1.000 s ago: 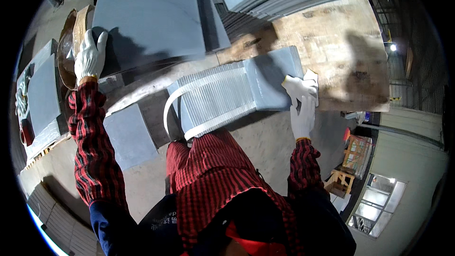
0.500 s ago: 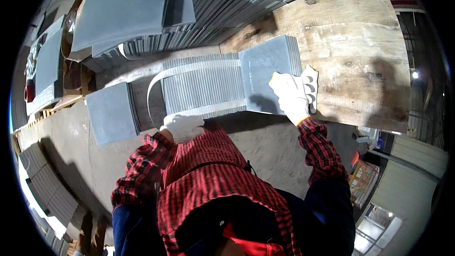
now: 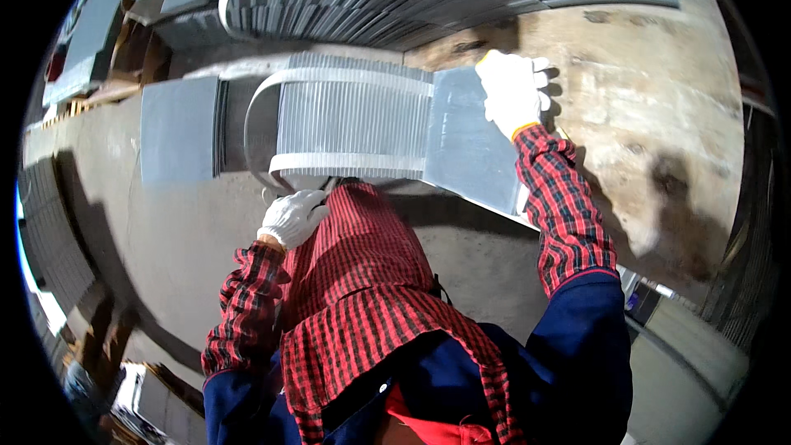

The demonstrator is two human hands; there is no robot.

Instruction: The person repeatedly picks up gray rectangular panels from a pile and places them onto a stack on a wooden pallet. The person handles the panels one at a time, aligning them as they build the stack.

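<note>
A row of thin grey stone tiles (image 3: 354, 124) stands on edge in front of me. A pale strap (image 3: 354, 77) runs along it and loops out at the left end. At the row's right end a grey tile (image 3: 470, 136) leans with its broad face up. My right hand (image 3: 512, 91), in a white glove, lies over the upper right edge of that tile, fingers apart and reaching past it. My left hand (image 3: 294, 217), also gloved, is beside the strap's near loop, in front of the red checked apron (image 3: 354, 239). Its fingers are curled; what they may hold is hidden.
A wooden board (image 3: 651, 115) extends to the right. Longer rows of tiles (image 3: 395, 12) stand at the back. A small stack of square tiles (image 3: 177, 128) stands at left, and more stacked slabs (image 3: 53, 231) lie farther left on the concrete floor (image 3: 198, 264).
My right hand has moved up along the end tile's right edge, and its fingers have spread. My left hand has drawn slightly away from the row's near side. The view has shifted.
</note>
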